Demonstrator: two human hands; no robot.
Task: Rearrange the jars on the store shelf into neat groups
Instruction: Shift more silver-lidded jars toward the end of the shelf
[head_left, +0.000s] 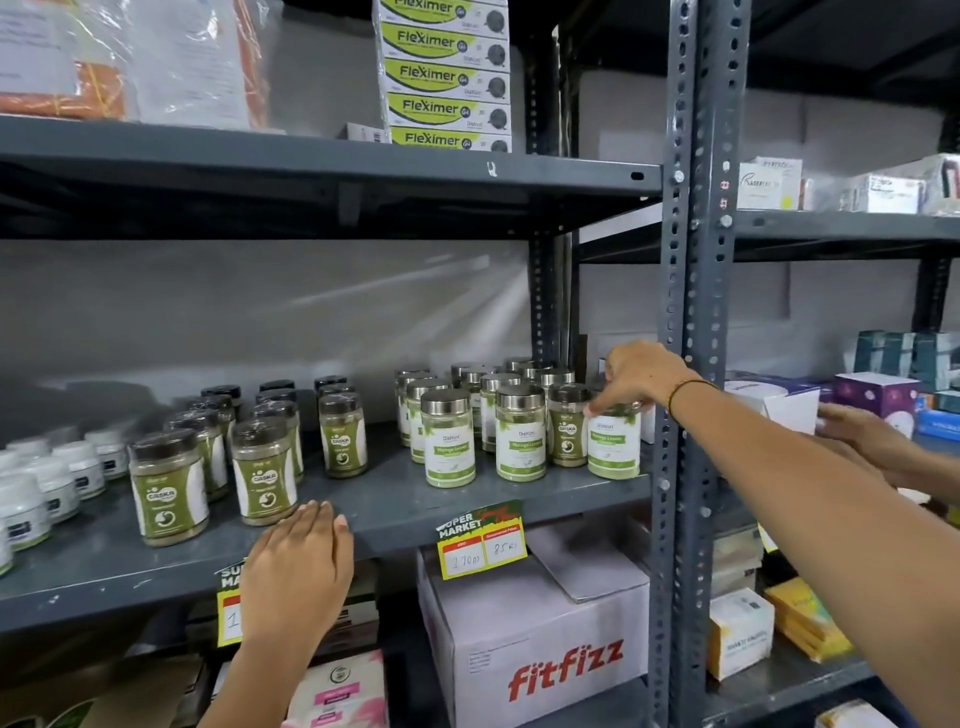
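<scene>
**Right hand on the end Moringa jar, left hand resting at the shelf edge**

Grey steel shelf (395, 509), middle tier of a slotted rack. Below it, a white "fitfizz" carton (540, 644). On the tier above, a stack of green Fleximer boxes (447, 78).

Jars stand upright in three clusters. Far left: small white tubs (47, 483). Centre-left: dark-lidded Gaska jars (265, 467) in rows running back. Right: steel-lidded Moringa Leaves jars (519, 431), packed close, with one dark-lidded Gaska jar among them in the front row.

Right hand (639, 376) reaches in from the right, across the rack upright. Its grip is closed from above over the lid of the end Moringa jar (614, 447), fingers curled down round the rim; jar base on the shelf, at the right end of the front row, just beside the stray Gaska jar.

Left hand (298, 566): grip released, palm down, fingertips on the shelf's front lip, near the front Gaska jars, touching none.

Yellow price tag (483, 540) clipped to the shelf lip.

A third hand (862, 436) shows at the neighbouring bay.
</scene>
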